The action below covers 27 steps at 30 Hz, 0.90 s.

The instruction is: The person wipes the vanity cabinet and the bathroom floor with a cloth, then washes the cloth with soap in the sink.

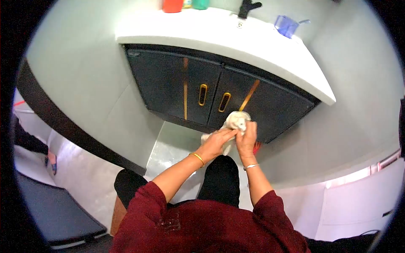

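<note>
A whitish cloth (237,119) is bunched up between my two hands, in front of the lower edge of a dark vanity cabinet (164,80). My left hand (216,142), with a gold bangle at the wrist, is closed on the cloth from the left, and part of the cloth hangs below it. On the other side my right hand (246,137), wearing a silver bracelet, grips the cloth with bent fingers. Close above the cloth is the lower end of a gold strip (249,95) on the right cabinet door. Whether the cloth touches the door I cannot tell.
Two gold-rimmed handles (203,95) sit at the middle of the doors. Above, the white countertop (211,31) carries a black faucet (246,8), a blue plastic cup (287,26) and a red container (172,5). Something red (256,147) shows behind my right wrist. Walls flank both sides.
</note>
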Motion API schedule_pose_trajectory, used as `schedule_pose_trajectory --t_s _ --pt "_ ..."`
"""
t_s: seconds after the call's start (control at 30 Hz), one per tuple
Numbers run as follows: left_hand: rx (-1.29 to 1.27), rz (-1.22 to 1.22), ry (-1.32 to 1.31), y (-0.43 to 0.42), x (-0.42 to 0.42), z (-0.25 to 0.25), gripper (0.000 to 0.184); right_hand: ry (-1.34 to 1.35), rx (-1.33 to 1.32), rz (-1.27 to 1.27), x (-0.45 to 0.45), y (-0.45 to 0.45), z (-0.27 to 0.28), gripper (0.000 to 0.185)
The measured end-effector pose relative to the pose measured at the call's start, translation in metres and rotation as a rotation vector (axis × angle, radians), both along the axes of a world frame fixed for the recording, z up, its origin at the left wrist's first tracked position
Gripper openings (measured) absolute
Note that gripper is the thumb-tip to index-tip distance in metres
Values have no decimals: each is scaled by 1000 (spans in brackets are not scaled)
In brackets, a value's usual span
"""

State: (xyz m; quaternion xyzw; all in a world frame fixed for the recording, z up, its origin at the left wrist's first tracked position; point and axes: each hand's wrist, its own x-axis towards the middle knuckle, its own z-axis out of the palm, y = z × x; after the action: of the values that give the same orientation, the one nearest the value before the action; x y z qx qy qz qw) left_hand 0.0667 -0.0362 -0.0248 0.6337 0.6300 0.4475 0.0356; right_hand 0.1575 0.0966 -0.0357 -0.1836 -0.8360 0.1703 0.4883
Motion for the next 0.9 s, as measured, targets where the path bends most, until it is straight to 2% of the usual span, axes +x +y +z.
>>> schedule_pose_trajectory --t_s 0.07,0.17,0.23,0.27,0.33,0.4,0.47,0.53,0.6,0.67,0.7,0.73,0.8,0.87,0.9 --pt "237 9 113 -4 2 48 55 115 64 23 -3 -4 58 31" --pt "386 118 206 -8 5 102 56 370 253 17 -20 -13 132 37" --pt "456 194 216 4 -5 108 54 304 353 -6 -36 -1 146 39" --pt "432 200 230 9 -10 103 52 247 364 -15 -45 9 141 39" --pt "377 214 249 21 -19 85 49 331 435 -47 -57 22 109 38" --pt "452 273 312 29 -19 60 44 362 386 -58 -59 23 79 36" --pt "320 257 275 23 -19 35 45 235 345 -52 -50 16 55 41" --pt "187 209 107 10 -15 11 53 104 223 -87 -46 13 14 42" --pt "-91 113 -121 11 -24 -41 59 -237 195 -57 -30 -1 -12 43" --pt "-330 -11 -255 -7 -29 -50 61 -426 -63 28 -20 -14 -32 39" --pt "-215 -16 -341 -18 -23 -50 58 -362 -54 87 -17 -15 -32 41" --pt "-95 33 -286 -23 -20 -36 57 -344 -104 45 -16 -24 -15 41" --pt "134 125 -180 -33 -5 -4 56 -178 -23 22 -16 -34 29 40" --pt "333 210 23 -41 1 50 53 78 25 21 -28 -47 80 39" --pt "409 248 100 -40 -2 67 52 203 149 27 -37 -50 103 39"
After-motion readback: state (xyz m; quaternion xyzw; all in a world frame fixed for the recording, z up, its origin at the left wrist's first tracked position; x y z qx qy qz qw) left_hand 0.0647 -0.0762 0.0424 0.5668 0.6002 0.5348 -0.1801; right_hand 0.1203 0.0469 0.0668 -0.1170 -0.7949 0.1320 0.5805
